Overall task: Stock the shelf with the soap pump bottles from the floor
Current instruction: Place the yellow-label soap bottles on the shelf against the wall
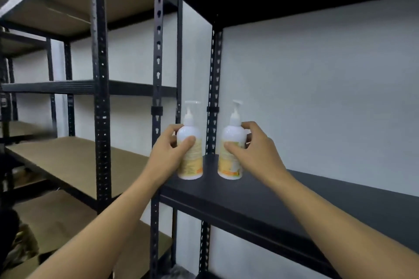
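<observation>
Gripping upright bottles, left hand (169,150) left bottle (191,156), right hand (254,150) right bottle (231,161)

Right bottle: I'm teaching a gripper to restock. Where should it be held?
Grip the right bottle round its wide body, coming from the open shelf front. It stands upright, the pump neck is thin, and the right hand wraps the upper body that way.

Dim, even indoor light, soft shadows beneath the black shelf (294,190), slight motion blur, wide-angle bending at edges.
</observation>
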Action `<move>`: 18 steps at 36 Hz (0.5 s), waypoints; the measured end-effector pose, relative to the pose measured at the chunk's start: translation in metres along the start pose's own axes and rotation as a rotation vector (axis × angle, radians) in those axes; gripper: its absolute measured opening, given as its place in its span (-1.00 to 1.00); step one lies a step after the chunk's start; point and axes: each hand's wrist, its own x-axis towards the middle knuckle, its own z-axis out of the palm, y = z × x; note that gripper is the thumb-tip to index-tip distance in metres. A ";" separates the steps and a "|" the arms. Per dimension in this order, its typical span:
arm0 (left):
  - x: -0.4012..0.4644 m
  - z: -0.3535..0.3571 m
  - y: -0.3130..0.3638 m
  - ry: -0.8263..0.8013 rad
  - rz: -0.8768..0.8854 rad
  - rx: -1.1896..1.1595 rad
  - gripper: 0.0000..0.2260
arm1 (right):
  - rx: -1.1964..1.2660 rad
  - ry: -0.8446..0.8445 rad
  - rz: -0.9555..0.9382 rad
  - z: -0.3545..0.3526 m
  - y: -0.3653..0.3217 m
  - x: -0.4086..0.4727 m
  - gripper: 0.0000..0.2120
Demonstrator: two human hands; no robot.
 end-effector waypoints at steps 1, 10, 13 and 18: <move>0.012 0.005 -0.002 -0.004 0.003 -0.002 -0.69 | -0.014 0.017 0.005 -0.005 0.003 0.009 -0.59; 0.095 0.053 -0.034 -0.086 -0.029 -0.093 -0.71 | -0.135 0.103 0.051 -0.020 0.039 0.077 -0.58; 0.117 0.067 -0.050 -0.116 -0.050 -0.097 -0.68 | -0.154 0.108 0.064 -0.017 0.054 0.093 -0.58; 0.146 0.087 -0.080 -0.120 -0.080 -0.111 -0.70 | -0.169 0.116 0.083 -0.008 0.078 0.117 -0.59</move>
